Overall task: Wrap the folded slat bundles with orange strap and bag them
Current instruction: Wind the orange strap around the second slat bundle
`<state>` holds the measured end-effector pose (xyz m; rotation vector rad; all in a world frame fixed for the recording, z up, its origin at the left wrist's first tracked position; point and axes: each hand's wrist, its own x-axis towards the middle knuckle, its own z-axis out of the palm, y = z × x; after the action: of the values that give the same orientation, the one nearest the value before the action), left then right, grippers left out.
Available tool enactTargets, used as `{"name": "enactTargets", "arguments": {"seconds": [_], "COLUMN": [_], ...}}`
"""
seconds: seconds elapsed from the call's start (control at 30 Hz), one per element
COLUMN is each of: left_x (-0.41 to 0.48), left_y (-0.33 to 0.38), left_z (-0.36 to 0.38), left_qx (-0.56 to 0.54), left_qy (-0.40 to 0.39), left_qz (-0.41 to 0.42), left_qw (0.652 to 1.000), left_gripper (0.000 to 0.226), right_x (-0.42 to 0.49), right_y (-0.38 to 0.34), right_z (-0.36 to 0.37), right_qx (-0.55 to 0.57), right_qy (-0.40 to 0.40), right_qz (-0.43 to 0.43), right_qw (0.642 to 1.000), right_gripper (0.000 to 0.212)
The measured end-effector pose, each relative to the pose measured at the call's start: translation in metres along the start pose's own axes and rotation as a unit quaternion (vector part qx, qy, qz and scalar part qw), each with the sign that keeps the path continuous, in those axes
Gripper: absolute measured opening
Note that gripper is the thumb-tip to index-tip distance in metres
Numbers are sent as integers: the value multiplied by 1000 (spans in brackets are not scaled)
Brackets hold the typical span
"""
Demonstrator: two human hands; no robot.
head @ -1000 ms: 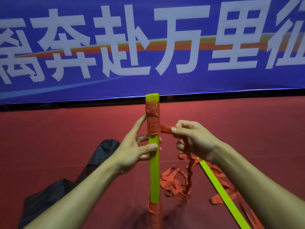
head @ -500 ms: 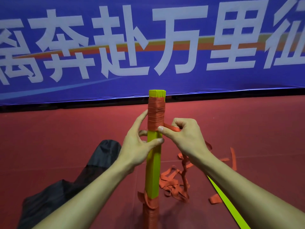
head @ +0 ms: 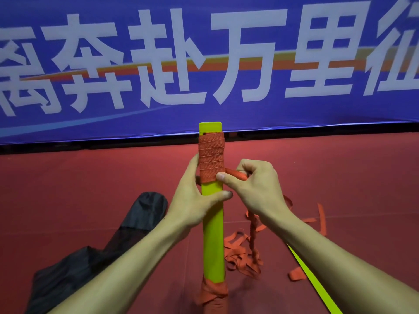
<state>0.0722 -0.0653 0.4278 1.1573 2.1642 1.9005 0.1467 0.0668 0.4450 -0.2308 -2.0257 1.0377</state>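
Observation:
A yellow-green folded slat bundle (head: 213,234) stands upright in front of me. Orange strap is wound around its top (head: 210,159) and around its bottom end (head: 213,293). My left hand (head: 195,200) grips the bundle just below the upper wrap, thumb across the front. My right hand (head: 254,189) pinches the free strap right beside the wrap, thumb pressed on its lower edge. The loose strap (head: 254,241) trails from that hand down to a tangled pile on the floor.
A black bag (head: 95,252) lies on the red floor at my left. A single yellow-green slat (head: 317,288) lies on the floor under my right forearm. A blue banner with white characters (head: 204,64) hangs behind.
My right hand has moved in from the right to the bundle, carrying the strap around it. The bundle has turned so its flat face shows. My left hand has kept its grip.

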Motion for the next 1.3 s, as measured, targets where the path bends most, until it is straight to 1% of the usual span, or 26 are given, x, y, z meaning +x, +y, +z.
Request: {"name": "enactTargets", "arguments": {"seconds": [0.07, 0.13, 0.2, 0.27, 0.37, 0.43, 0.53, 0.63, 0.7, 0.77, 0.83, 0.9, 0.93, 1.0, 1.07, 1.13, 1.2, 1.3], "left_x": [-1, -1, 0, 0, 0, -1, -3, -5, -5, -5, -3, -1, -1, -1, 0, 0, 0, 0], "left_y": [1, 1, -1, -3, -2, -2, -2, -3, -2, -3, -4, -4, -4, -7, -9, -9, -9, -9], "left_z": [-5, -12, -19, -23, -25, -23, -22, -22, -21, -20, -21, -22, -23, -24, -25, -24, -22, -16], "left_qx": [-43, -81, -95, -102, -104, -113, -147, -143, -149, -160, -174, -182, -184, -182, -176, -168, -159, -128], "left_qy": [-37, -91, -141, -172, -180, -177, -185, -192, -180, -157, -137, -127, -125, -123, -116, -106, -95, -71], "left_qz": [-25, -60, -73, -73, -58, -49, -80, -77, -79, -77, -73, -74, -76, -76, -73, -70, -66, -55], "left_qw": [998, 991, 983, 977, 976, 977, 968, 968, 969, 971, 972, 972, 972, 973, 975, 978, 981, 988], "left_gripper": [90, 96, 102, 104, 101, 105, 103, 102, 99, 96, 95, 94, 94, 93, 92, 91, 91, 95], "right_x": [1, 3, 5, 5, 5, 5, 5, 4, 4, 2, 2, 4, 6, 8, 8, 7, 8, 7], "right_y": [2, 5, 8, 9, 11, 13, 16, 14, 11, 8, 7, 9, 10, 10, 11, 11, 12, 12], "right_z": [-3, -6, -8, -10, -9, -8, -5, -3, -4, -8, -12, -16, -18, -22, -23, -22, -21, -15], "right_qx": [2, 15, 27, 35, 45, 47, 58, 80, 124, 205, 273, 318, 338, 361, 370, 365, 350, 293], "right_qy": [3, 4, 1, -5, -15, -25, -39, -60, -82, -136, -212, -265, -276, -284, -291, -291, -278, -225], "right_qz": [2, 12, 23, 31, 34, 38, 49, 60, 76, 109, 162, 211, 226, 245, 256, 261, 258, 221], "right_qw": [1000, 1000, 999, 999, 998, 998, 996, 993, 986, 963, 924, 886, 871, 854, 844, 845, 856, 903], "right_gripper": [56, 56, 55, 53, 52, 50, 48, 44, 40, 33, 24, 19, 16, 10, 15, 15, 19, 28]}}
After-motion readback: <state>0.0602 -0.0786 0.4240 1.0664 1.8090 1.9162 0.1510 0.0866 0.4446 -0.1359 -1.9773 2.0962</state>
